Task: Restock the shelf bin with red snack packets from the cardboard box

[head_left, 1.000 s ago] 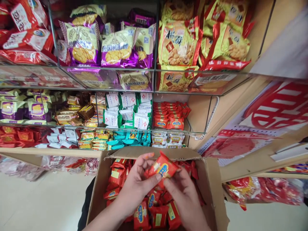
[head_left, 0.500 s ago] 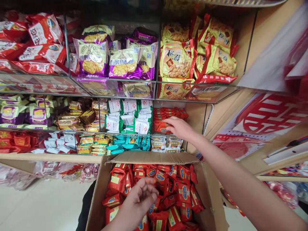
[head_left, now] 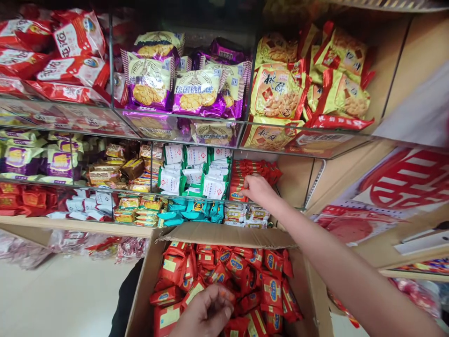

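My right hand (head_left: 260, 191) reaches into a shelf compartment, its fingers closed at the right end of a red snack packet (head_left: 237, 194). Behind that packet, more red packets (head_left: 256, 167) are stacked in rows. Below, my left hand (head_left: 206, 311) hovers over an open cardboard box (head_left: 224, 234), fingers loosely curled, a gap between thumb and fingertips, and nothing visible in it. Many loose red snack packets (head_left: 271, 292) with blue and yellow labels fill the box. The lower part of my left hand is cut off by the frame.
Glass dividers separate the compartments. White and green packets (head_left: 192, 175) sit left of the red ones, white-and-yellow packets (head_left: 245, 213) below. Purple biscuit packs (head_left: 199, 91) and yellow biscuit packs (head_left: 278, 91) fill the upper shelf. Plastic-wrapped goods (head_left: 131, 248) lie under the shelf's wooden edge.
My right hand has shifted slightly down at the front red packet, its fingers more curled. My left hand has moved a little lower over the box. The view has shifted slightly.
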Demonstrator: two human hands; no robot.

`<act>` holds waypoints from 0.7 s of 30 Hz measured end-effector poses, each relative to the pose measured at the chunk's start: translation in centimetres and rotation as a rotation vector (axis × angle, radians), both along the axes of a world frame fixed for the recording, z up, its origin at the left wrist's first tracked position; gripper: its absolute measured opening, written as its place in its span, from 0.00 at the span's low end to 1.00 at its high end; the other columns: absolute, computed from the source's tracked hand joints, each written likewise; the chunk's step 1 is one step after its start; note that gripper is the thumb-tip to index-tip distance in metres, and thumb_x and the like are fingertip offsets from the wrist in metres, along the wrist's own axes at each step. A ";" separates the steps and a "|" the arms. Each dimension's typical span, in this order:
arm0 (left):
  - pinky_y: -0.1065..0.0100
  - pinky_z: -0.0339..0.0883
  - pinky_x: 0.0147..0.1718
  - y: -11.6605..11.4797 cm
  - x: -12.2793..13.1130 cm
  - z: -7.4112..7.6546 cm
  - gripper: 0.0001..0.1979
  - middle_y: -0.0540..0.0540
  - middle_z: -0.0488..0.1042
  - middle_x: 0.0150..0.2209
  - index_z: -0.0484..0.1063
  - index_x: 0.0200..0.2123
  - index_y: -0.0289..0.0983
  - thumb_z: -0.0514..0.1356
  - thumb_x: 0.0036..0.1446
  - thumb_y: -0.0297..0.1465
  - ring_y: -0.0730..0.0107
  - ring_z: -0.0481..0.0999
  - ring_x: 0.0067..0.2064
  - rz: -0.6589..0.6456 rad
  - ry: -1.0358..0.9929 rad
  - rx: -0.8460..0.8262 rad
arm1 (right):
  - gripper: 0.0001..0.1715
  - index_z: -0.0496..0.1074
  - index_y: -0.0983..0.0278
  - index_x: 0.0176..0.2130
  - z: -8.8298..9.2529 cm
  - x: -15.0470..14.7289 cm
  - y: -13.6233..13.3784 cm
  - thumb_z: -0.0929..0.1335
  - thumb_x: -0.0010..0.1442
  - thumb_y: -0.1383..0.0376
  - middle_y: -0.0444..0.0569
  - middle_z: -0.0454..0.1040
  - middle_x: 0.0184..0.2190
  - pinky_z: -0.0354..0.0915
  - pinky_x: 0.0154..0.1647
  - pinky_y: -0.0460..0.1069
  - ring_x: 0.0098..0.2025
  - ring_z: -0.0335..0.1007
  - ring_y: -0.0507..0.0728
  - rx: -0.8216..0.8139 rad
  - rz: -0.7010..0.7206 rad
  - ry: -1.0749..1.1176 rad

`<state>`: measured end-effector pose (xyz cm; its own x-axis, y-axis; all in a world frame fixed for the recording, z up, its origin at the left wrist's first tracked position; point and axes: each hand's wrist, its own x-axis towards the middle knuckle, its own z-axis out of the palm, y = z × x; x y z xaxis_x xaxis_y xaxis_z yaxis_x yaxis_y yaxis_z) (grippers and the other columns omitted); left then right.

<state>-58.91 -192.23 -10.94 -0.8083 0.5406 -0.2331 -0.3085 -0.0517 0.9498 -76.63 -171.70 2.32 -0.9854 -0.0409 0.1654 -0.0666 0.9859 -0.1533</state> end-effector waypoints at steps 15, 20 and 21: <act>0.68 0.63 0.43 -2.2 -1.3 -1.4 0.14 0.45 0.72 0.41 0.71 0.38 0.39 0.54 0.46 0.23 0.64 0.70 0.43 -0.279 0.580 -0.641 | 0.13 0.66 0.62 0.28 -1.2 12.0 -1.9 0.59 0.61 0.60 0.45 0.66 0.28 0.59 0.34 0.46 0.32 0.63 0.53 -0.301 0.391 0.105; 0.67 0.63 0.46 -1.7 -1.1 -2.7 0.22 0.46 0.71 0.44 0.71 0.41 0.41 0.55 0.41 0.20 0.64 0.70 0.45 -0.300 0.636 -0.676 | 0.10 0.71 0.61 0.39 -10.2 19.2 -3.5 0.66 0.53 0.65 0.49 0.70 0.43 0.61 0.44 0.47 0.44 0.65 0.57 -0.296 0.358 -0.512; 0.67 0.63 0.46 -1.5 -1.1 -2.9 0.23 0.46 0.71 0.45 0.70 0.43 0.41 0.55 0.41 0.20 0.64 0.70 0.46 -0.288 0.641 -0.681 | 0.18 0.70 0.62 0.43 -11.9 19.6 -3.5 0.68 0.50 0.65 0.51 0.68 0.48 0.59 0.49 0.49 0.50 0.62 0.59 -0.310 0.313 -0.576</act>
<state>-59.99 -193.74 -13.85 -0.7489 0.6495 -0.1312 0.3613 0.5662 0.7408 -57.01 -175.24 -9.59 -0.8694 -0.3705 -0.3270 -0.1627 0.8394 -0.5185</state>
